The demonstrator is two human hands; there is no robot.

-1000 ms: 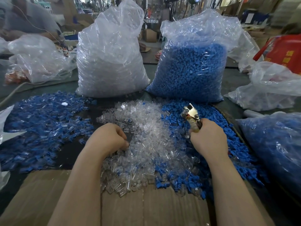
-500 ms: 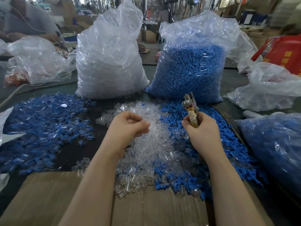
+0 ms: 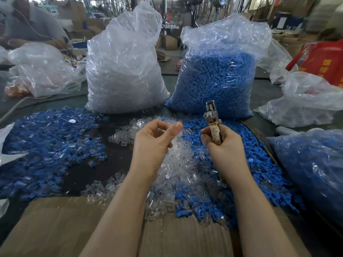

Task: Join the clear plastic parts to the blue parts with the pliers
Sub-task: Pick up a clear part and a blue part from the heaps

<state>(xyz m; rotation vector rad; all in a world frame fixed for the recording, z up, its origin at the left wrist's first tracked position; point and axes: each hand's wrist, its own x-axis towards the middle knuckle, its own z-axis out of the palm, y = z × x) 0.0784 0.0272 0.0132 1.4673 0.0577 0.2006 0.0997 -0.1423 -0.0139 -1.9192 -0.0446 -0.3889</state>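
Loose clear plastic parts (image 3: 178,164) lie heaped beside scattered blue parts (image 3: 259,164), with the pliers (image 3: 212,120) held upright, metal head uppermost, above them.

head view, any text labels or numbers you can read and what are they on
"SJ 01", then cut off by a fold: small white label on the bag of clear parts.
Yellow characters on the red bag: too blurred to read.
Pliers in the right hand: no legible marking.

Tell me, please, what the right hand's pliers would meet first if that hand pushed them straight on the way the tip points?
Held by the right hand, the pliers point up and away toward the bag of blue parts. That bag would probably come first, though one view leaves depth uncertain.
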